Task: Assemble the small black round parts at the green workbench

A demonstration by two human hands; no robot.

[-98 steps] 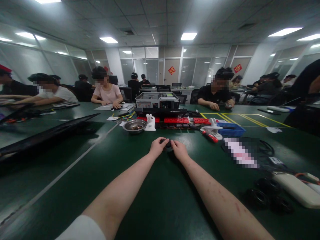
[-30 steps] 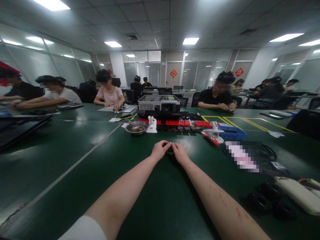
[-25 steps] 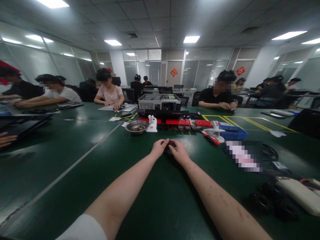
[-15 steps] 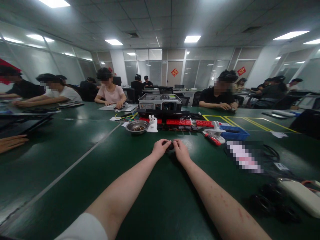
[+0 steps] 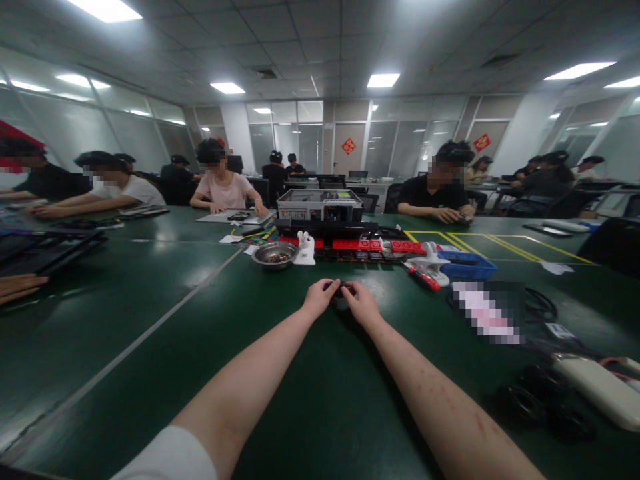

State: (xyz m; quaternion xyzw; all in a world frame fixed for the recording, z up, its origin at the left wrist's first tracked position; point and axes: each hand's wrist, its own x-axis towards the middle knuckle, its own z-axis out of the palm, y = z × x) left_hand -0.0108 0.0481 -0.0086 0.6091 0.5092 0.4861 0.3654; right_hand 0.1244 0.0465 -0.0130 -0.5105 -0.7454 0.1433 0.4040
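Note:
Both my hands meet over the green table (image 5: 300, 400), a short way in front of the red and black parts. A small black part (image 5: 343, 291) is pinched between them, mostly covered by the fingers, so its exact kind does not show. My left hand (image 5: 319, 299) grips it from the left with thumb and fingers closed. From the other side my right hand (image 5: 362, 304) closes on the same part. Beyond the left hand stands a metal bowl (image 5: 274, 265) of small brass-coloured pieces. A screwdriver (image 5: 423, 277) with a red handle lies to the right.
White stands (image 5: 304, 252) flank a row of red and black parts (image 5: 350, 245), with a metal case (image 5: 320, 203) behind. A blue tray (image 5: 470, 272) is at right. Black rings (image 5: 523, 403) and a beige block (image 5: 595, 390) lie near right. Another person's hand (image 5: 20, 287) rests at left.
My fingers have shifted slightly around the black part, and the right fingers now curl over its top. Across the table, the person in pink has moved their hands apart.

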